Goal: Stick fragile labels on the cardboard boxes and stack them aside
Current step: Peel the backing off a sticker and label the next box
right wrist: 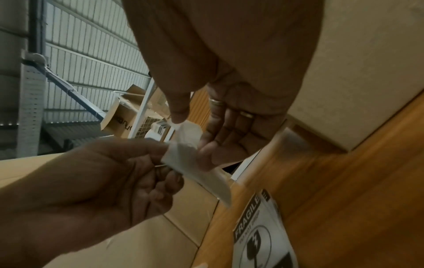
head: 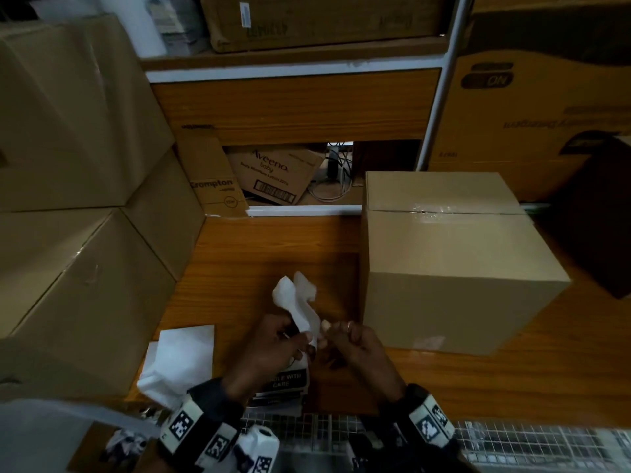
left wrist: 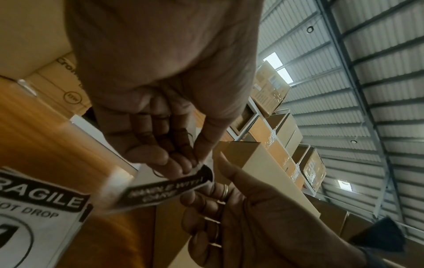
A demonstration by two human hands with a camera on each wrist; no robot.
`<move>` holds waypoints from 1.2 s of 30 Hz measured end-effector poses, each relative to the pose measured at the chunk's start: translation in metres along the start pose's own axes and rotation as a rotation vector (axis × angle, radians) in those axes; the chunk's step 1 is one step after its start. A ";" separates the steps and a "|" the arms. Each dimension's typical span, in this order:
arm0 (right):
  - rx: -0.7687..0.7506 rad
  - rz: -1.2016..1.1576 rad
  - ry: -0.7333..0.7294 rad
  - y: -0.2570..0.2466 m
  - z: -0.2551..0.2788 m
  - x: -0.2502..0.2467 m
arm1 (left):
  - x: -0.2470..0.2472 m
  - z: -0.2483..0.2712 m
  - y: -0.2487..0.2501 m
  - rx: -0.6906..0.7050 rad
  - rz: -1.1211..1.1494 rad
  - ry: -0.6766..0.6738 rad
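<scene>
Dim, vignetted, motion-blurred wrist views

Black wrist cuffs (head: 201, 425) bear white square-code tags; gold rings (right wrist: 216, 102) circle right fingers.

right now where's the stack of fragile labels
In the head view the stack of fragile labels lies on the wooden table at its near edge, partly under the left hand, just right of the crumpled white paper.

Matt cardboard box (head: 457, 268), wood-grain table (head: 273, 247)
</scene>
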State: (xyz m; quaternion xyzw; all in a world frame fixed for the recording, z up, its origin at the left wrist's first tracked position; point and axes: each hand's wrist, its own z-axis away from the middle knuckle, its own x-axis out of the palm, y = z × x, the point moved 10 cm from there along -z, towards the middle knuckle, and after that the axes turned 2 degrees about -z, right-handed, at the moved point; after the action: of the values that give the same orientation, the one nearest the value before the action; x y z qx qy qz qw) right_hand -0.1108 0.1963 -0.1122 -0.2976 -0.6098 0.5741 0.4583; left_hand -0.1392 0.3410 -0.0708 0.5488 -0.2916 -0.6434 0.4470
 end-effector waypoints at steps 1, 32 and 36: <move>-0.020 0.002 -0.005 0.004 0.002 0.002 | 0.000 0.002 0.000 0.001 0.019 0.022; -0.048 0.032 -0.093 0.019 0.003 0.014 | 0.001 0.014 -0.005 -0.066 0.003 -0.015; 0.005 0.085 -0.116 0.021 0.011 0.017 | -0.002 0.012 -0.013 -0.089 0.037 0.018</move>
State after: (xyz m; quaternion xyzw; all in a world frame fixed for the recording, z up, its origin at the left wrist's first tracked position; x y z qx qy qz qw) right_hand -0.1314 0.2103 -0.1275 -0.2882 -0.6206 0.6110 0.3982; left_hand -0.1542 0.3476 -0.0787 0.5287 -0.2687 -0.6425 0.4853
